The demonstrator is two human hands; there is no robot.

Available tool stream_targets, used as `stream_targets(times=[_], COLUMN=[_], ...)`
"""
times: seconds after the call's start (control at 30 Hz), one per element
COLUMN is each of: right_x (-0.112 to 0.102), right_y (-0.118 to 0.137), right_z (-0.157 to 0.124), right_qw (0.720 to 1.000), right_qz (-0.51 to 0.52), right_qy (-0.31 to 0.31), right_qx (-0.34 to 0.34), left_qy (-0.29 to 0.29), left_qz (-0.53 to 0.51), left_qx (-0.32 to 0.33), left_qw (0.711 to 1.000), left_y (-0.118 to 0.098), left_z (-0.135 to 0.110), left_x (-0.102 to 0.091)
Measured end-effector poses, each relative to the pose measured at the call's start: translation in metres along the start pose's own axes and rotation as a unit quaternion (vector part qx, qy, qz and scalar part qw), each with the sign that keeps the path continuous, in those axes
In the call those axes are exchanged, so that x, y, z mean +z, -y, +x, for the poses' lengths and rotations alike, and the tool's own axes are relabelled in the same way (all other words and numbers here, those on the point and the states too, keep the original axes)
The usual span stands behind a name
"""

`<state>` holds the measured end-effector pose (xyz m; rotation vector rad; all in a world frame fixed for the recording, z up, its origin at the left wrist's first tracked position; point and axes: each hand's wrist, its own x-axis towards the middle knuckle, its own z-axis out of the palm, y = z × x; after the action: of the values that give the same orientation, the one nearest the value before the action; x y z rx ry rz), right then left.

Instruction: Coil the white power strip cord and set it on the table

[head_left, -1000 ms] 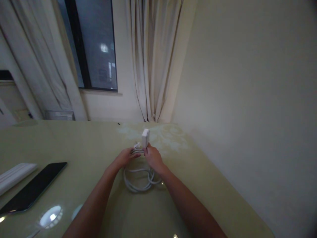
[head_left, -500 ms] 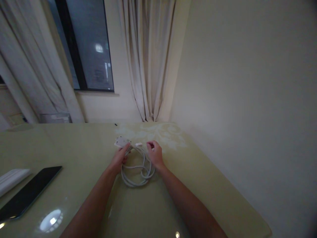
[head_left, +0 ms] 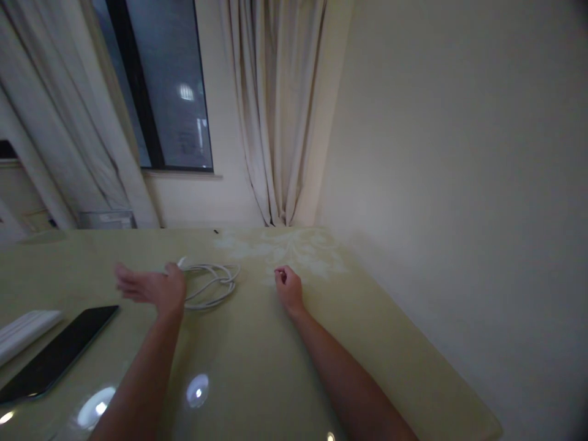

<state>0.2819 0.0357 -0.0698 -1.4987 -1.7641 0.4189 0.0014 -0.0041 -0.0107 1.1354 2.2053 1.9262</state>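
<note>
A plain, pale wall [head_left: 450,184] rises on the right side, and beside it stands a wide, glossy, yellow-green table [head_left: 257,373]. Behind its far edge hangs a long, cream cloth curtain [head_left: 280,110]. On the table at the left lie a flat, black, rectangular slab [head_left: 59,355] and, just beyond it, a long, white, box-like object [head_left: 27,334].

The left hand [head_left: 154,289] is open: its fingers are stretched toward the left, close together and somewhat blurred, with the thumb apart from them. The right hand [head_left: 289,288] is curled into a loose fist; whether something small is inside, I cannot tell.

The loosely coiled, light grey cable [head_left: 224,280] lies on the table between the two hands. It is just beside the left thumb and partly hidden by this hand, so contact is not clear; from the right fingers it is well apart. A small, white piece [head_left: 182,262] shows behind the left thumb.
</note>
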Motion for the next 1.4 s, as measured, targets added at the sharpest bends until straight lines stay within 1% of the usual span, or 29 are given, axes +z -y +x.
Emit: stream_targets(times=[0.03, 0.07, 0.1, 0.13, 0.17, 0.2, 0.23, 0.27, 0.3, 0.37, 0.43, 0.6, 0.73, 0.9, 1.1, 1.23, 1.4], right_x=[-0.002, -0.003, -0.003, -0.003, -0.003, -0.002, -0.001, 0.000, 0.000, -0.001, -0.003, -0.009, -0.012, -0.014, -0.017, -0.019, -0.018], right_y=[0.003, 0.007, 0.011, 0.014, 0.017, 0.019, 0.021, 0.022, 0.023, 0.023, 0.024, 0.027, 0.027, 0.023, 0.021, 0.020, 0.018], right_z=[-0.003, -0.006, -0.010, -0.014, -0.018, -0.022, -0.025, -0.028, -0.031, -0.036, -0.041, -0.052, -0.058, -0.061, -0.062, -0.064, -0.067], right_qw=[1.000, 0.999, 0.997, 0.995, 0.991, 0.985, 0.978, 0.970, 0.962, 0.948, 0.939, 0.925, 0.920, 0.919, 0.927, 0.936, 0.949], right_qz=[-0.019, -0.039, -0.058, -0.078, -0.097, -0.116, -0.135, -0.152, -0.170, -0.201, -0.223, -0.249, -0.256, -0.253, -0.238, -0.217, -0.178], right_qy=[0.005, 0.013, 0.024, 0.040, 0.060, 0.084, 0.110, 0.135, 0.157, 0.185, 0.197, 0.216, 0.224, 0.226, 0.214, 0.203, 0.186], right_qx=[-0.009, -0.021, -0.036, -0.054, -0.075, -0.096, -0.117, -0.134, -0.148, -0.163, -0.170, -0.187, -0.193, -0.201, -0.195, -0.189, -0.181], left_qy=[-0.052, -0.087, -0.071, -0.031, 0.039, 0.118, 0.196, 0.277, 0.327, 0.394, 0.420, 0.433, 0.428, 0.422, 0.403, 0.378, 0.313], left_qz=[0.026, 0.050, 0.057, 0.046, 0.035, 0.027, 0.019, 0.016, 0.014, 0.010, 0.012, 0.024, 0.031, 0.029, 0.027, 0.046, 0.097], left_qx=[0.033, 0.072, 0.117, 0.150, 0.181, 0.204, 0.218, 0.227, 0.234, 0.241, 0.241, 0.243, 0.248, 0.251, 0.249, 0.250, 0.241], left_qw=[0.998, 0.992, 0.989, 0.987, 0.982, 0.971, 0.956, 0.933, 0.915, 0.887, 0.875, 0.868, 0.869, 0.871, 0.880, 0.890, 0.914], left_y=[-0.009, -0.017, -0.025, -0.030, -0.033, -0.033, -0.031, -0.027, -0.022, -0.012, -0.005, -0.002, -0.004, -0.004, 0.000, 0.002, 0.007], left_z=[-0.006, -0.014, -0.025, -0.038, -0.054, -0.070, -0.087, -0.102, -0.116, -0.133, -0.139, -0.138, -0.142, -0.144, -0.143, -0.141, -0.135], left_x=[0.002, 0.007, 0.014, 0.022, 0.031, 0.039, 0.047, 0.054, 0.059, 0.061, 0.057, 0.040, 0.033, 0.030, 0.034, 0.037, 0.037])
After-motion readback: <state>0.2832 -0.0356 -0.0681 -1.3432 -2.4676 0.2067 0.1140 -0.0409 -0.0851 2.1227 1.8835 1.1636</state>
